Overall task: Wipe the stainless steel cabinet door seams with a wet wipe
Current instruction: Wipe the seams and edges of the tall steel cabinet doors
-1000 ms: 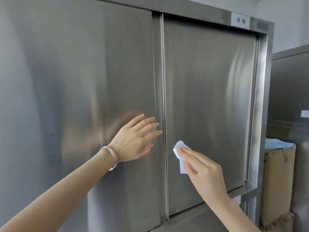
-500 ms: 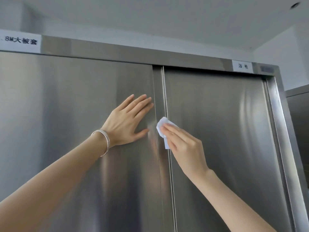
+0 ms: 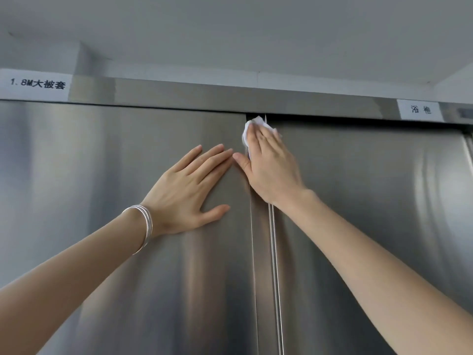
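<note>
A stainless steel cabinet fills the view, with a left door (image 3: 102,175) and a right door (image 3: 371,201) meeting at a vertical centre seam (image 3: 271,265). My right hand (image 3: 271,165) lies flat with straight fingers over the top of that seam, pressing a white wet wipe (image 3: 252,125) against the steel just under the top rail (image 3: 192,94). Only the wipe's upper edge shows past my fingertips. My left hand (image 3: 192,188), fingers spread, rests flat on the left door beside the seam, silver bangles on its wrist.
Two white labels with printed characters sit on the top rail, one at the far left (image 3: 35,84) and one at the right (image 3: 419,110). The ceiling (image 3: 230,34) is close above the cabinet. The right door's frame edge (image 3: 468,144) shows at the far right.
My right hand has slid the wipe up the centre seam from low on the doors to the top rail. My left hand has moved up the left door alongside it; the view tilted upward.
</note>
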A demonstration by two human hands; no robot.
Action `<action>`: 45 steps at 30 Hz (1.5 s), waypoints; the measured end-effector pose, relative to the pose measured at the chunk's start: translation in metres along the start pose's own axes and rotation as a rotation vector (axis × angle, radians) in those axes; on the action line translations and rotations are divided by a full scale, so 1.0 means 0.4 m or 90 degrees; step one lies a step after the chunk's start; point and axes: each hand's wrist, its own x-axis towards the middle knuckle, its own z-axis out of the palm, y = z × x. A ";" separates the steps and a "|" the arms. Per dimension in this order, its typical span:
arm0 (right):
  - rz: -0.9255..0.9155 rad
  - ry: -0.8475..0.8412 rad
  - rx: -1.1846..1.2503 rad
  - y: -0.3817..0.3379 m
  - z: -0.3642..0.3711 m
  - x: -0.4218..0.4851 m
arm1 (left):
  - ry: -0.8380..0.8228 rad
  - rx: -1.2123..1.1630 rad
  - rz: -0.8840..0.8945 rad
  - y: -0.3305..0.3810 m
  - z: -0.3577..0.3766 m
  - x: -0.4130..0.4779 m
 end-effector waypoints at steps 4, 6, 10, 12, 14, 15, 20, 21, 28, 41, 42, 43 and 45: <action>-0.039 -0.009 -0.008 0.008 -0.005 -0.064 | 0.005 0.005 0.002 -0.004 -0.003 0.000; -0.054 -0.011 0.003 0.008 0.000 -0.099 | 0.004 0.008 0.001 -0.003 -0.001 -0.003; 0.006 -0.055 0.083 0.015 -0.014 0.014 | 0.014 0.006 0.001 -0.002 0.002 -0.002; 0.017 -0.085 0.104 0.017 -0.014 0.040 | 0.023 0.003 -0.005 -0.003 0.001 -0.003; 0.020 -0.072 0.094 0.003 -0.010 -0.004 | 0.029 -0.006 -0.008 -0.002 0.000 -0.006; 0.010 -0.051 0.076 -0.005 -0.005 -0.043 | 0.032 -0.012 -0.010 -0.001 0.000 -0.008; -0.016 -0.031 0.045 0.005 0.003 -0.056 | 0.031 -0.009 -0.010 0.001 0.002 -0.011; 0.001 -0.058 0.071 0.011 0.002 -0.013 | 0.031 -0.002 -0.008 0.000 0.002 -0.012; 0.001 -0.038 0.088 -0.009 -0.018 -0.078 | 0.018 0.007 -0.017 0.017 -0.004 -0.050; 0.022 -0.051 0.150 -0.047 -0.043 -0.211 | -0.044 -0.046 -0.037 0.156 -0.012 -0.203; 0.036 -0.054 0.158 -0.073 -0.047 -0.279 | -0.053 -0.055 -0.038 0.179 -0.012 -0.230; 0.039 -0.062 0.154 -0.098 -0.052 -0.353 | -0.064 -0.059 -0.035 0.199 -0.010 -0.254; 0.000 -0.081 0.117 -0.134 -0.071 -0.480 | -0.083 -0.058 -0.027 0.225 -0.007 -0.285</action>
